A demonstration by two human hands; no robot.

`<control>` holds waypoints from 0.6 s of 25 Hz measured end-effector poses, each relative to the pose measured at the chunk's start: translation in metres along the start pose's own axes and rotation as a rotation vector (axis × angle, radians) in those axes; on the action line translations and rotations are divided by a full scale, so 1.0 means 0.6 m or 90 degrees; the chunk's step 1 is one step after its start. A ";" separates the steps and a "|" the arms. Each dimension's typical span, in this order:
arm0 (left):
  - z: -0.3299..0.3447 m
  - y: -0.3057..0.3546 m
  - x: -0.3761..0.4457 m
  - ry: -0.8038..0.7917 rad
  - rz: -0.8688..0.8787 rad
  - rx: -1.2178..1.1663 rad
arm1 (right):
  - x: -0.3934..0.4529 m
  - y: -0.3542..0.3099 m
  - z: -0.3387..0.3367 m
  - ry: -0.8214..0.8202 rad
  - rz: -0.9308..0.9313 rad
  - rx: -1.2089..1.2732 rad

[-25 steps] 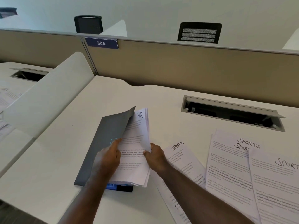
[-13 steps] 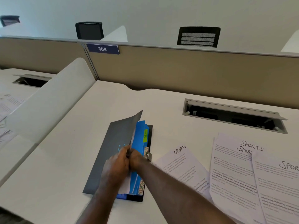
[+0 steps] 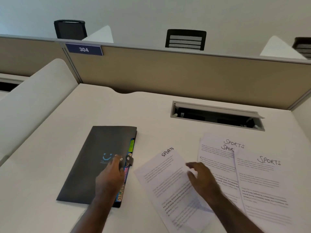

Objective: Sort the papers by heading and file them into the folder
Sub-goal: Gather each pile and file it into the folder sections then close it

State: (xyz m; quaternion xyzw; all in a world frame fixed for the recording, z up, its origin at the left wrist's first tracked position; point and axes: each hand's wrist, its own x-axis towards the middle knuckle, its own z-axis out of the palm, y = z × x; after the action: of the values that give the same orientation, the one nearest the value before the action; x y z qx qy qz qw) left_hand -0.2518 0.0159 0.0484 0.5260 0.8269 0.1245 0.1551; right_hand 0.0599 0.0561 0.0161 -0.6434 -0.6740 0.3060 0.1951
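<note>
A dark grey folder (image 3: 94, 158) lies closed on the white desk, with blue dividers and coloured tabs showing along its right edge. My left hand (image 3: 110, 177) rests flat on its cover near the snap clasp. To the right lie several sheets headed SPORTS: one loose sheet (image 3: 168, 180) nearest the folder, and an overlapping pile (image 3: 262, 180) further right. My right hand (image 3: 202, 179) hovers over the gap between them with fingers spread and relaxed, its fingertips at the loose sheet's right edge. It holds nothing.
A cable slot (image 3: 217, 116) with an open flap is set in the desk behind the papers. A tan partition (image 3: 168, 73) closes the back, and a white divider (image 3: 33, 93) rises on the left. Chairs stand beyond the partition.
The HR sheets went into the folder and its cover came down shut. My right hand left the folder and moved right over the SPORTS sheets.
</note>
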 end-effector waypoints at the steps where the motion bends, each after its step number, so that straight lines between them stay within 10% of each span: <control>1: 0.003 0.007 -0.003 0.020 -0.006 -0.028 | -0.031 0.041 -0.012 0.020 0.009 -0.075; 6: 0.048 0.069 -0.015 0.036 0.145 -0.130 | -0.125 0.119 -0.006 -0.199 0.081 -0.330; 15: 0.136 0.186 -0.105 -0.215 0.245 -0.226 | -0.116 0.106 -0.039 -0.101 0.130 -0.187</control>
State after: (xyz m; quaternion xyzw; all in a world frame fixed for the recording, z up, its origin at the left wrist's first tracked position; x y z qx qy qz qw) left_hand -0.1028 0.0086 0.0225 0.6508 0.6402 0.2050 0.3530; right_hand 0.1293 -0.0097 0.0004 -0.7038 -0.6561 0.2721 0.0136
